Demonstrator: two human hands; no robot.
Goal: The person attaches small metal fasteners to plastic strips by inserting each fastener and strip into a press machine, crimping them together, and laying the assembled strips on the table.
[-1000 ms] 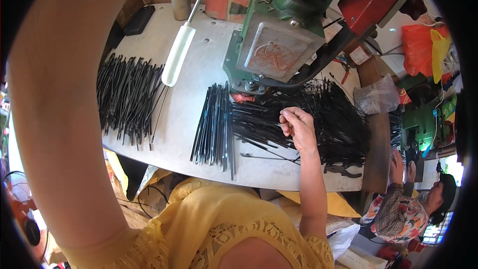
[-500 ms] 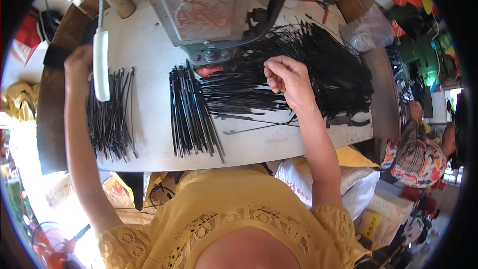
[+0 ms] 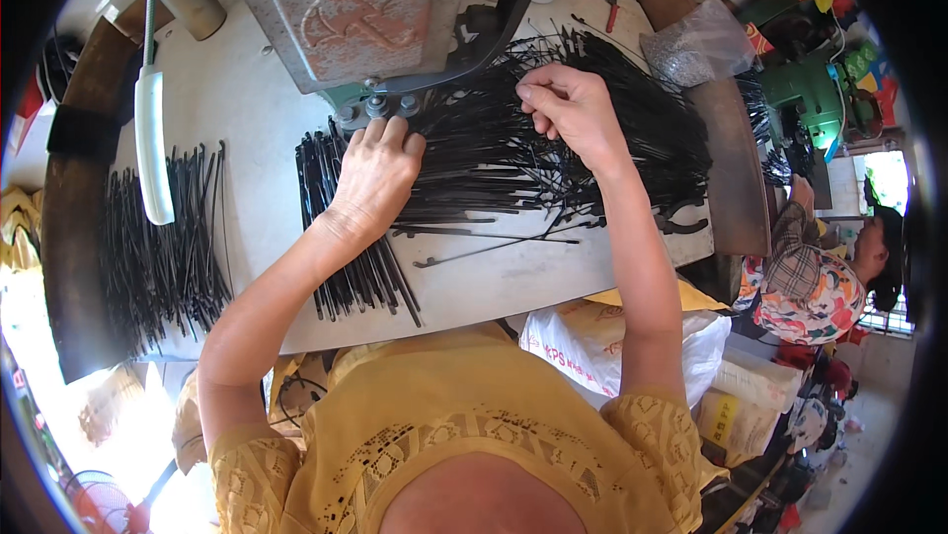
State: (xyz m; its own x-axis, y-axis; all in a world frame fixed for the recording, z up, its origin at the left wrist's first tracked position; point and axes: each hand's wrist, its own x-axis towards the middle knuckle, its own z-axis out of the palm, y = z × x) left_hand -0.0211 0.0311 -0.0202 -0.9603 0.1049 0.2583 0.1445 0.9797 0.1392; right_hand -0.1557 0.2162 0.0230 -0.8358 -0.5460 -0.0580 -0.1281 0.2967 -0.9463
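My left hand [image 3: 376, 170] is at the foot of the grey press-like machine [image 3: 346, 15], its fingers curled and pressed together, fingertips hidden by the knuckles. Beneath it lies a bundle of thin black rods [image 3: 367, 282], side by side. My right hand [image 3: 576, 117] hovers at the edge of a large tangled heap of black rods [image 3: 647, 144], thumb and fingers closed in a pinch. Whatever either hand grips, if anything, cannot be made out. Another bundle of black rods [image 3: 163, 247] rests at the left of the pale worktable [image 3: 267, 218].
A white lamp tube [image 3: 153, 149] hangs over the left bundle. Dark pliers [image 3: 684, 223] lie at the table's right front. A clear plastic bag [image 3: 696, 45] sits at the back right, near red-handled pliers [image 3: 611, 15]. Another person [image 3: 815, 282] sits at the far right.
My left hand has come from the far-left bundle across to the machine's foot. My right hand stays pinched near the heap. The whole view has shifted slightly.
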